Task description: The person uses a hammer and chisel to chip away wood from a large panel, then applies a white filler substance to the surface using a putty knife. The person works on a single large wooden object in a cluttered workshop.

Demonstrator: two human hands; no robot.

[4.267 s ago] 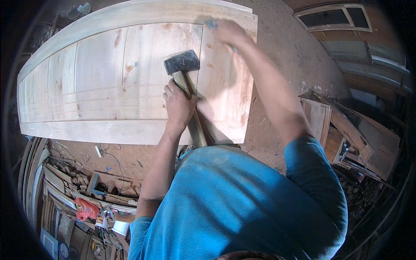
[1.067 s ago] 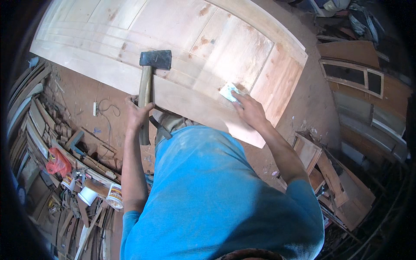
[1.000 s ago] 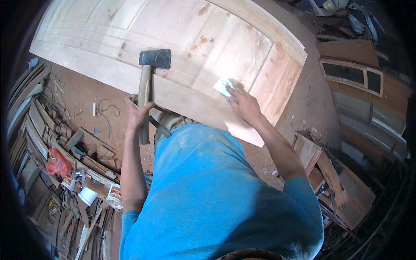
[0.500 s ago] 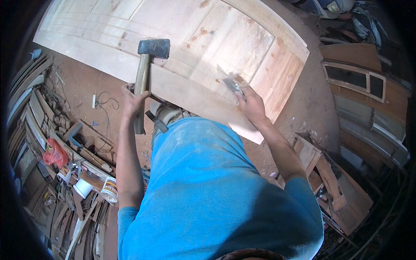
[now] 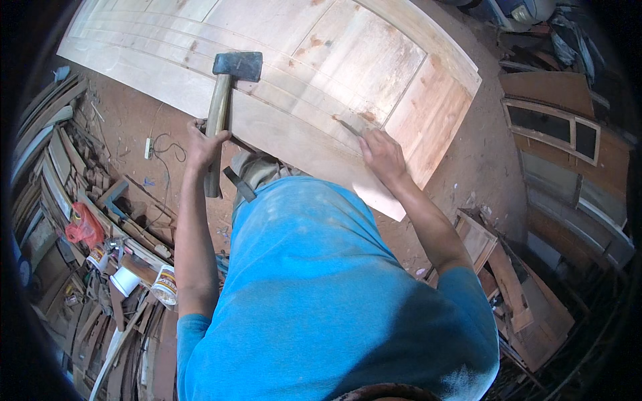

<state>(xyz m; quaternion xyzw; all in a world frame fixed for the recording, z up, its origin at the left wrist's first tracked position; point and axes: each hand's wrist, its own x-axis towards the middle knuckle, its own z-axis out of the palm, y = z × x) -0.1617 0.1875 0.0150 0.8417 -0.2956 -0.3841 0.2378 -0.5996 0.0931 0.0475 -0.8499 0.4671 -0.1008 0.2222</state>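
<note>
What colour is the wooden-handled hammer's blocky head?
The blocky head is dark grey, best in the head view.

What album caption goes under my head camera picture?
Left hand grips a black-headed mallet; right hand holds a thin scraper over a panelled wooden door.

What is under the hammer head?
Under the hammer head is the panel, with brown stains nearby. The wood directly beneath is covered; whether the head touches it, I cannot tell.
</note>
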